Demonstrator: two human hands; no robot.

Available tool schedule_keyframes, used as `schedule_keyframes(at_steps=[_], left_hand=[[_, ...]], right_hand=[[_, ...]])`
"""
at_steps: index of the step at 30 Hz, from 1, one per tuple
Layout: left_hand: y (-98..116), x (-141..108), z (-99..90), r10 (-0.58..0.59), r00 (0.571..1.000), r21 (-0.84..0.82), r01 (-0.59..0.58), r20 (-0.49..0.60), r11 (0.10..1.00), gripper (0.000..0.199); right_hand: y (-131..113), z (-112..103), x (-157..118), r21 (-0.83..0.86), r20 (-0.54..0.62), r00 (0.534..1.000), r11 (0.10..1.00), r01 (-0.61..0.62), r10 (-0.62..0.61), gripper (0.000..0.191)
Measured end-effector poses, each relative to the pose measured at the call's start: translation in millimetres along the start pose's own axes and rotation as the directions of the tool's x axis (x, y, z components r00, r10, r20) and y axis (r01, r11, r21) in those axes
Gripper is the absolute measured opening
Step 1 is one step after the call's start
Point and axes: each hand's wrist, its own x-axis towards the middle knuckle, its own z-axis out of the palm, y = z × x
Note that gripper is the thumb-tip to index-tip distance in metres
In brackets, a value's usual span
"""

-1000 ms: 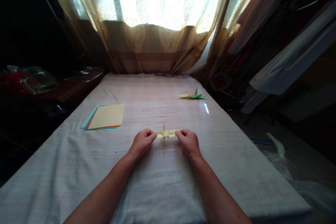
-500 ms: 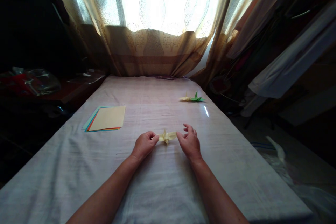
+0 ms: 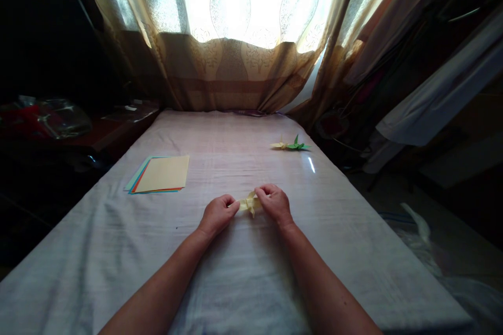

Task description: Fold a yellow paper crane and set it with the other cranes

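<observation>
A pale yellow paper crane [image 3: 247, 204] is held between my two hands, low over the cloth-covered table. My left hand [image 3: 218, 214] pinches the tip of its left wing between thumb and fingers. On the other side, my right hand [image 3: 275, 204] is closed on the upper right part of the crane, near its upright point; the fingers cover most of the right wing. Farther back on the right stand a cream paper crane [image 3: 278, 145] and a green paper crane [image 3: 297, 145], side by side and touching or nearly so.
A stack of coloured paper squares [image 3: 163, 174], cream on top, lies on the left of the white cloth [image 3: 220, 152]. Beyond the table hangs a patterned curtain [image 3: 231, 68]. A clear plastic container [image 3: 65, 118] sits on a dark side surface. White garments [image 3: 416, 115] hang at right.
My right hand has moved left and inward, from the right wing's tip to the crane's upper part, and its spread fingers have closed. My left hand keeps its pinch.
</observation>
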Motion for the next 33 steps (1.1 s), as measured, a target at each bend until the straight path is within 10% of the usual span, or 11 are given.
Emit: schedule_keyframes(at_steps=[33], left_hand=[[-3.4,3.1,0.6,-0.071,0.997,-0.22,0.073,0.019,0.973,0.019]], right_hand=[[23.5,-9.6,-7.8,0.116,0.121,0.975,0.973,-0.199,0.185,0.02]])
